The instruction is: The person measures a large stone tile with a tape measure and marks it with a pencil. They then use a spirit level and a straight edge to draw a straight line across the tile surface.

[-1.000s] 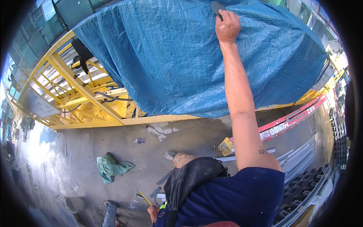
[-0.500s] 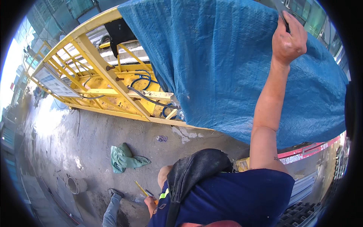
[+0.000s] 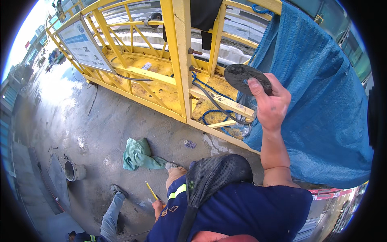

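My right hand [image 3: 272,99] is raised in front of me, closed on a thin dark round disc [image 3: 238,76], with the thumb pressed near its middle. The disc's exact kind is unclear. Just beyond the hand, a blue tarp [image 3: 322,113] drapes over the right part of a yellow metal platform cage [image 3: 183,60]. Low at my side, what appears to be my left hand [image 3: 158,206] is closed round a narrow yellow strip [image 3: 150,189] with an orange part. It looks like a tape measure, but is small and partly hidden.
Blue rope [image 3: 213,115] and a dark cable lie in the cage, which has a white sign board [image 3: 84,44]. On the wet floor are a green cloth [image 3: 139,155] and a bucket [image 3: 74,171]. A co-worker's jeans leg [image 3: 111,215] shows lower left. A black mesh bag [image 3: 217,177] hangs on me.
My right hand has come down and left from the tarp's upper right. The disc, edge-on before, now shows its flat face. The view has shifted right, and more of the cage shows.
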### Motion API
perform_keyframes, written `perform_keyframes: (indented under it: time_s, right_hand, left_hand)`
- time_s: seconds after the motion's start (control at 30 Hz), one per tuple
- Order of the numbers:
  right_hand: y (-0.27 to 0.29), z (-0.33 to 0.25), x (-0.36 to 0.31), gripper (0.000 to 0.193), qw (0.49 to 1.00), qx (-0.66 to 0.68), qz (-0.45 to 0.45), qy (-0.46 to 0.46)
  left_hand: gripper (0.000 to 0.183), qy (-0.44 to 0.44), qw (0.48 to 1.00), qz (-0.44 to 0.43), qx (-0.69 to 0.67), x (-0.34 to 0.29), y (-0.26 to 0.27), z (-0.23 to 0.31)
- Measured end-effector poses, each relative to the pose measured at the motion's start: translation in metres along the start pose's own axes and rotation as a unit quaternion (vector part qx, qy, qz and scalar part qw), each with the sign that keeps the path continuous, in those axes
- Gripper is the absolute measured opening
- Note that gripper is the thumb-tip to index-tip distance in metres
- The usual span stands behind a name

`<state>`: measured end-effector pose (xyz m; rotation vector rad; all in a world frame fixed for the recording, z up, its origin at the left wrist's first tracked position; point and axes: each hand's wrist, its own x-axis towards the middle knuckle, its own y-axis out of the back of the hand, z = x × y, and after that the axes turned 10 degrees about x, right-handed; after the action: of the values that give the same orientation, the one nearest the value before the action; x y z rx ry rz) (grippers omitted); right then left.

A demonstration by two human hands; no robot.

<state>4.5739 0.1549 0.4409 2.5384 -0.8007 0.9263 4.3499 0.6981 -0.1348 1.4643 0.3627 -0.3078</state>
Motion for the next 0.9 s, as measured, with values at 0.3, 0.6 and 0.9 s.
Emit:
perform_keyframes:
  time_s: [0.3,0.6,0.9]
  right_hand:
    - [-0.227,0.048,0.035,0.024,0.793,0.46,-0.066,-0.395]
    - [-0.372,0.108,0.041,0.032,0.693,0.469,-0.103,-0.538]
    - [-0.604,0.176,0.064,0.033,0.471,0.587,-0.24,-0.613]
  left_hand:
    - [0.022,0.421,0.692,0.081,-0.581,0.042,0.097,-0.086]
    - [0.023,0.529,0.597,0.033,-0.602,0.025,0.069,-0.078]
    - [0.026,0.609,0.54,-0.022,-0.58,0.073,0.085,-0.026]
